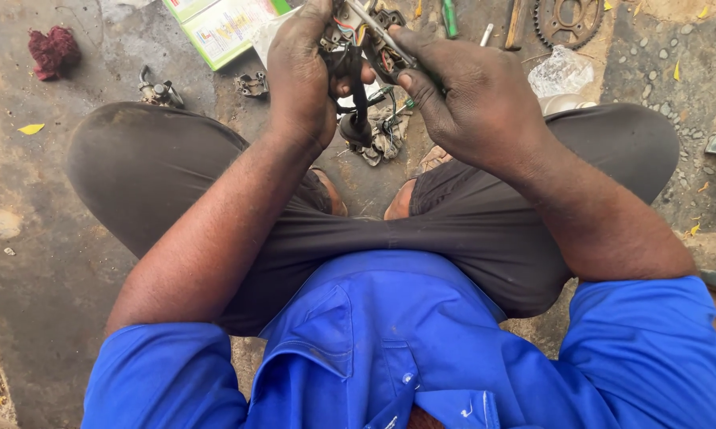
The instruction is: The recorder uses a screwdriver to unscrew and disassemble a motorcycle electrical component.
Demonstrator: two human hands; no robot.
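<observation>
Working on a small wired electrical part [358, 36], held up between the knees above the concrete floor [40, 262]: left hand [301, 75] closed around its body, right hand [461, 99] pinching a thin metal tool [378, 30] against it. Seemingly mid-way in prying or loosening something inside; next move probably needing a steady grip and gentle leverage, avoiding the coloured wires. Sprocket [568, 20] lying apart, near the top edge

A red rag [53, 49], a sprocket [568, 21] and a green-edged box [223, 25] lie on the ground.

matt metal sprocket [565, 21], rough concrete floor [40, 262]
</observation>
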